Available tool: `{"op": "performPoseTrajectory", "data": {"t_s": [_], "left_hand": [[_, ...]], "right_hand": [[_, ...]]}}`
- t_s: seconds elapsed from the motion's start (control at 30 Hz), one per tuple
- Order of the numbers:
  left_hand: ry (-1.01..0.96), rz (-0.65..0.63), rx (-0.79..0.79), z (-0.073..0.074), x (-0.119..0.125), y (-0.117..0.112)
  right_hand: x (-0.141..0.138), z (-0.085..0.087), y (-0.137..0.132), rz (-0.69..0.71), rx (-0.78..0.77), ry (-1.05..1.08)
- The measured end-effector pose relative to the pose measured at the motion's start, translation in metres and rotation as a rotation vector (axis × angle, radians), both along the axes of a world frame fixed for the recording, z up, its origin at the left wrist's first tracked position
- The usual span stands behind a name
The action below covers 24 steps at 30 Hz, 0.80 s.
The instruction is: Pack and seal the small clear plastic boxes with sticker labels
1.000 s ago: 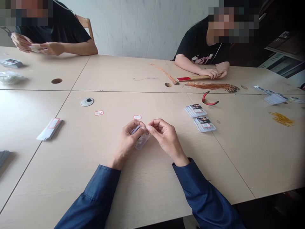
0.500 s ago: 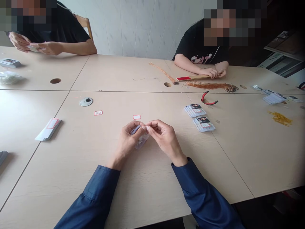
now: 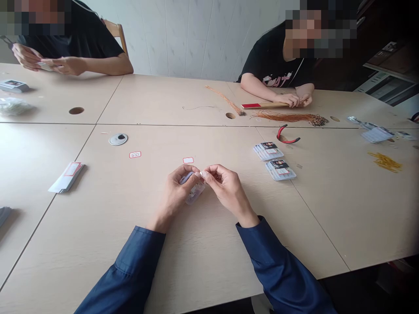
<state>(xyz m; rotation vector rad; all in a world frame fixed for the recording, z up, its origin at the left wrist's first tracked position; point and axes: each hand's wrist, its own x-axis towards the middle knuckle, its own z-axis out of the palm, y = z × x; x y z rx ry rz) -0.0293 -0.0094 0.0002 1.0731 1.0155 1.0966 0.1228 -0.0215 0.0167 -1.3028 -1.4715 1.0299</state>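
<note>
My left hand [image 3: 176,189] is closed round a small clear plastic box [image 3: 195,194] with whitish bits visible inside. The box is tilted, and my fingers cover its upper part. My right hand [image 3: 227,187] is closed in a pinch beside it, thumb against index finger. Between the fingertips of both hands shows a tiny whitish piece [image 3: 200,173], too small to name. A red-edged blank label [image 3: 188,160] lies just beyond my hands. Farther left, a second red-edged label [image 3: 135,154] carries writing.
Two stacks of flat clear cases, one farther [image 3: 268,150] and one nearer [image 3: 280,170], lie right, near red-handled pliers [image 3: 288,140]. Grey strips [image 3: 67,178] lie left. Across the table, one person handles a small item; another touches a wooden stick [image 3: 268,105] behind bundled orange cords [image 3: 291,117].
My right fingertips have shifted slightly right, away from my left ones, and a whitish piece now shows between them. The box stays in my left hand.
</note>
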Motion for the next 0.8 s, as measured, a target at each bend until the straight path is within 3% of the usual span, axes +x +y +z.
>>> {"op": "performPoseTrajectory", "data": {"t_s": [0.47,0.6,0.8], "left_hand": [[-0.035,-0.011,-0.034,0.0007,-0.0020,0.0002],[-0.077,-0.039,-0.049,0.0019,-0.0022,-0.0002],[-0.076,-0.043,-0.028,0.0029,-0.0012,-0.0004]], "right_hand": [[0.0000,-0.0020,0.0012,0.016,-0.007,-0.015],[0.0009,-0.0018,0.0012,-0.013,-0.027,0.073],[0.0028,-0.0019,-0.0002,0.055,-0.127,0.155]]}}
